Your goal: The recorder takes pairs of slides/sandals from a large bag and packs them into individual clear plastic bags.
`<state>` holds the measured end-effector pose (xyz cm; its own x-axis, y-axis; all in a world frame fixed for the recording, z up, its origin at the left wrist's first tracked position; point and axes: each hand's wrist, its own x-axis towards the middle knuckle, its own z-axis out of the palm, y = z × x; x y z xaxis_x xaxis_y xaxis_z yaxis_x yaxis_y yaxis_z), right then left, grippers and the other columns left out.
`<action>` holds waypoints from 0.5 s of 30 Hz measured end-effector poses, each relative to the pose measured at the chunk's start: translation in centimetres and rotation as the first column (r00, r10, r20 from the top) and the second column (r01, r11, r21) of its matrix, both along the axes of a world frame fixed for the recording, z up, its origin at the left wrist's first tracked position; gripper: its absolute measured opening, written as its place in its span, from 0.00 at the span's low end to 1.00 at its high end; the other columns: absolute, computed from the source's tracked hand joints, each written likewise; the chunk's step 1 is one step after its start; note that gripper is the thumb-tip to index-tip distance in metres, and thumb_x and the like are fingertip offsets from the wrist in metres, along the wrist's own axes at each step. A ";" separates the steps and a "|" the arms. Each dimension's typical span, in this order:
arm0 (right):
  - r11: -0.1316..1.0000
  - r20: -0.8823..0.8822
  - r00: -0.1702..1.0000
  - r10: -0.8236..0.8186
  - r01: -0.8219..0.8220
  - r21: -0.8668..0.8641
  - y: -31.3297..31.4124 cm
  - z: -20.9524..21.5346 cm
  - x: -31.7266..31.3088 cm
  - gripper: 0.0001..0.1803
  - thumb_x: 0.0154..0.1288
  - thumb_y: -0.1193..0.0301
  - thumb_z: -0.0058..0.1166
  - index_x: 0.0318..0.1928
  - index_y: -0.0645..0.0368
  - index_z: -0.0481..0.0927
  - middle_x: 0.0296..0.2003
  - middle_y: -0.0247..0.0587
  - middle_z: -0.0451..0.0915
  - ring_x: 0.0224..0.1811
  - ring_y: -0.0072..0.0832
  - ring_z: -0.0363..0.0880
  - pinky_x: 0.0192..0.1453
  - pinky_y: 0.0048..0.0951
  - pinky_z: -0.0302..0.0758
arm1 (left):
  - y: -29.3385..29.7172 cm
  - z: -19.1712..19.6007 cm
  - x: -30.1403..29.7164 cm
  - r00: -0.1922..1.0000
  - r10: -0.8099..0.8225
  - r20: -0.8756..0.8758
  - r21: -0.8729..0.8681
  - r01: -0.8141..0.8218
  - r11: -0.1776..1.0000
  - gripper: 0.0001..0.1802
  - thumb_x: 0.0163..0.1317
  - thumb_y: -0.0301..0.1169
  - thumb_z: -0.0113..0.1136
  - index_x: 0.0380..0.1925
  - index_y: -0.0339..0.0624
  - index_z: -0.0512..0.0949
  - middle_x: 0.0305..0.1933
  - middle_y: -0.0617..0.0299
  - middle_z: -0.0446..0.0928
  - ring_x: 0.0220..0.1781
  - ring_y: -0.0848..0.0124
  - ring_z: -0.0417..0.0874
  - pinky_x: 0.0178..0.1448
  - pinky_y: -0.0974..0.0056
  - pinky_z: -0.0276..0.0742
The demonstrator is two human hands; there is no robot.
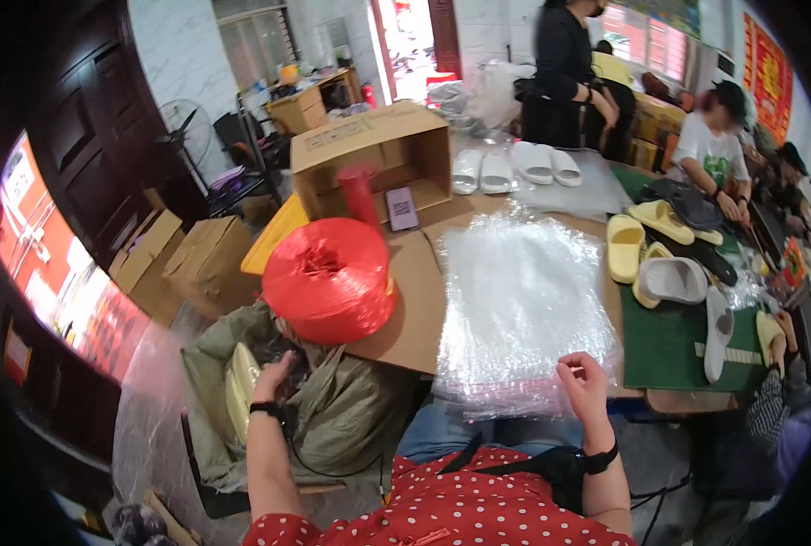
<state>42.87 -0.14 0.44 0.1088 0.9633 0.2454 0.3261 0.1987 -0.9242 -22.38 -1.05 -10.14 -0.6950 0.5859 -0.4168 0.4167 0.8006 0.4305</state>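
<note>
Pale marbled wall [176,50], dark panelled door [80,100], bright window [662,50], wooden desk [300,113]

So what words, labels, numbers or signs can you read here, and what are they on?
Open cardboard box: printing on top, too blurred to read.
Phone: a square code, no readable words.
Red wall banner: gold markings, too small and distorted to make out.
</note>
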 end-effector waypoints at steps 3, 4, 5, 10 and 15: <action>0.993 0.080 0.992 -0.097 0.092 0.068 0.3 -0.6 1.5 0.05 0.60 0.75 0.62 0.37 0.62 0.82 0.33 0.37 0.83 0.34 0.21 0.79 0.35 0.23 0.74 | -1.1 7.3 6.2 0.856 -0.082 -0.510 -0.007 0.091 0.996 0.39 0.61 0.58 0.58 0.55 0.31 0.74 0.51 0.40 0.80 0.51 0.48 0.82 0.57 0.48 0.75; 0.994 0.036 0.995 -0.096 0.095 0.045 0.5 -1.1 2.0 0.05 0.60 0.75 0.62 0.37 0.62 0.82 0.33 0.38 0.82 0.34 0.22 0.80 0.35 0.24 0.74 | -1.5 10.4 9.8 0.796 -0.093 -0.598 0.061 0.161 0.985 0.38 0.61 0.55 0.59 0.58 0.31 0.72 0.54 0.39 0.78 0.55 0.47 0.79 0.60 0.48 0.73; 0.996 -0.010 0.996 -0.089 0.090 0.024 0.6 -1.3 2.2 0.05 0.60 0.74 0.63 0.36 0.62 0.82 0.33 0.38 0.82 0.34 0.23 0.80 0.34 0.24 0.74 | -2.4 13.3 13.0 0.730 -0.085 -0.679 0.127 0.230 0.965 0.38 0.61 0.53 0.60 0.60 0.32 0.70 0.58 0.38 0.75 0.59 0.45 0.76 0.63 0.48 0.71; 0.987 0.079 0.991 -0.108 0.097 0.131 2.2 0.4 1.4 0.05 0.60 0.72 0.64 0.36 0.59 0.83 0.35 0.39 0.82 0.35 0.27 0.81 0.33 0.26 0.75 | -4.1 18.0 25.9 0.725 -0.582 -0.368 0.722 0.617 0.313 0.25 0.55 0.29 0.66 0.54 0.36 0.76 0.61 0.45 0.74 0.64 0.50 0.73 0.67 0.53 0.68; 0.859 -0.139 0.914 -0.382 0.407 0.311 7.2 0.5 8.4 0.10 0.60 0.71 0.64 0.39 0.62 0.80 0.36 0.36 0.79 0.39 0.23 0.77 0.36 0.26 0.75 | -0.5 15.0 35.3 0.347 -0.735 -0.582 0.560 0.827 -0.052 0.30 0.54 0.36 0.71 0.57 0.38 0.75 0.71 0.45 0.64 0.73 0.45 0.62 0.72 0.50 0.62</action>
<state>51.25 7.06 0.96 0.4912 0.7021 0.5156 0.3784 0.3611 -0.8523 12.89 -1.60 4.82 0.4275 0.7620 0.4865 0.6166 -0.6393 0.4594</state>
